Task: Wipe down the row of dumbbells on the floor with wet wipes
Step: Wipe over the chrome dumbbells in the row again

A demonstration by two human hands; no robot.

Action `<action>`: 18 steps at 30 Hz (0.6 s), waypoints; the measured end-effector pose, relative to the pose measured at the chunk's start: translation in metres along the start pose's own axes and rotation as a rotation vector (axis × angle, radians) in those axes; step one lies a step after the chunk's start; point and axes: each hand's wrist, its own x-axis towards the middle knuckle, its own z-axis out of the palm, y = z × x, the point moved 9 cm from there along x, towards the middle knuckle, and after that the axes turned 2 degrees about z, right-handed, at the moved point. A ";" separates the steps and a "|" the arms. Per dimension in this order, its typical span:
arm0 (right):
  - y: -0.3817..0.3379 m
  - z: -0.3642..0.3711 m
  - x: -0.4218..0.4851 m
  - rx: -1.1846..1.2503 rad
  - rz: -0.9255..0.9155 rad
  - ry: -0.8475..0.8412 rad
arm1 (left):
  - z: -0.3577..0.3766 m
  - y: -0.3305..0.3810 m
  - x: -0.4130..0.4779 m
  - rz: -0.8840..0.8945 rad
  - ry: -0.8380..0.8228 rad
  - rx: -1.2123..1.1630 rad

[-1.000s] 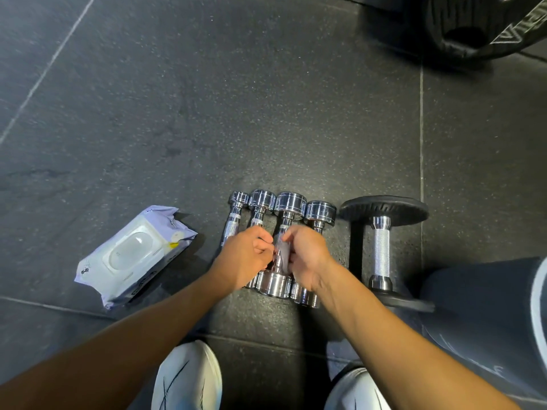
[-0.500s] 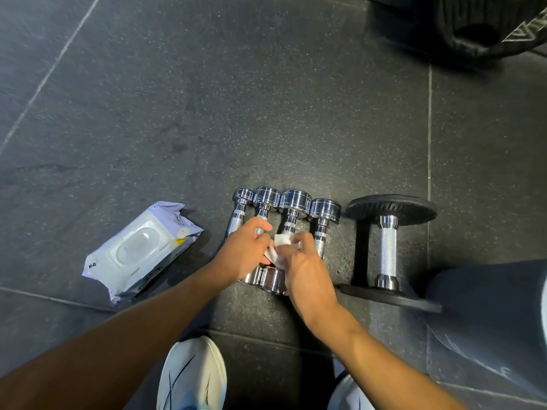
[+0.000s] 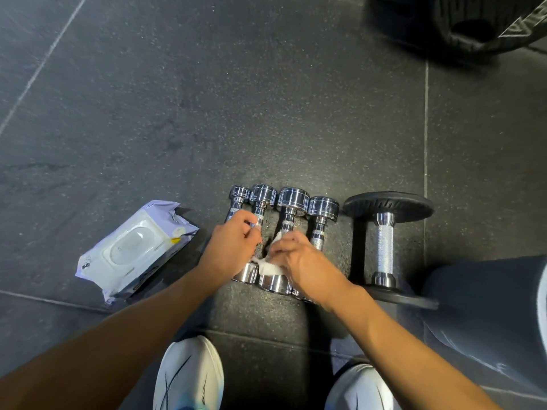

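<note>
White shoes (image 3: 189, 374) are standing at six o'clock. Just beyond, the left hand (image 3: 233, 247) and right hand (image 3: 299, 261) are both pinching a wet wipe (image 3: 270, 269) over the chrome dumbbells (image 3: 291, 199), which are lying side by side at centre. The wipe pack (image 3: 136, 250) is lying at nine o'clock.

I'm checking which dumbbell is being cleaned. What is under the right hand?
A white wet wipe shows under the right hand, lying on the third chrome dumbbell from the left. The hand covers most of that dumbbell's handle and the rest of the wipe.
</note>
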 end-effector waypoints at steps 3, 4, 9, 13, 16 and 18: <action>0.005 -0.005 0.005 -0.078 -0.009 -0.054 | -0.009 0.001 0.001 0.119 0.083 0.187; 0.008 -0.011 0.011 -0.170 0.006 -0.055 | -0.010 -0.002 0.001 0.114 0.084 0.219; 0.010 -0.034 0.024 -0.407 0.012 -0.063 | -0.005 -0.016 0.001 -0.001 0.081 0.170; -0.009 -0.009 0.002 -0.225 -0.030 -0.200 | -0.006 -0.019 0.005 -0.004 0.059 0.174; -0.011 -0.005 0.004 -0.240 -0.044 -0.213 | -0.006 -0.019 0.007 0.010 0.058 0.190; -0.004 -0.019 0.011 -0.295 -0.014 -0.148 | -0.004 -0.019 0.007 0.016 0.064 0.194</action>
